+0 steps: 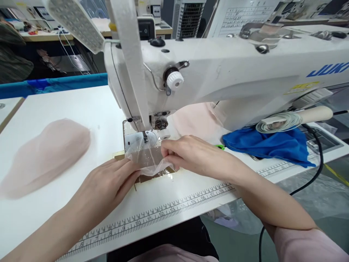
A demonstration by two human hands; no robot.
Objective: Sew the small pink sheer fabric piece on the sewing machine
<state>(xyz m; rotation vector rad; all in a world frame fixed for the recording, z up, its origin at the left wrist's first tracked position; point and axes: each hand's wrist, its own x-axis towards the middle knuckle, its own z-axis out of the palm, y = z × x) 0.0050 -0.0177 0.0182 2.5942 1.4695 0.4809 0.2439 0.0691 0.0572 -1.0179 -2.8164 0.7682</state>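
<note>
A small piece of sheer pale mesh fabric (pixel 148 160) lies under the presser foot (pixel 145 137) of a white sewing machine (pixel 218 72). My left hand (pixel 107 183) rests flat on the fabric's near left edge, fingers stretched out toward the needle plate. My right hand (pixel 187 154) pinches the fabric's right side, fingers pressed together just right of the foot. The needle itself is too small to make out.
A stack of sheer pink fabric pieces (pixel 45 156) lies on the white table (pixel 68 109) at the left. Blue cloth (pixel 269 143) and a roll of tape (pixel 276 122) sit at the right under the machine arm. A printed ruler (pixel 163 209) runs along the front edge.
</note>
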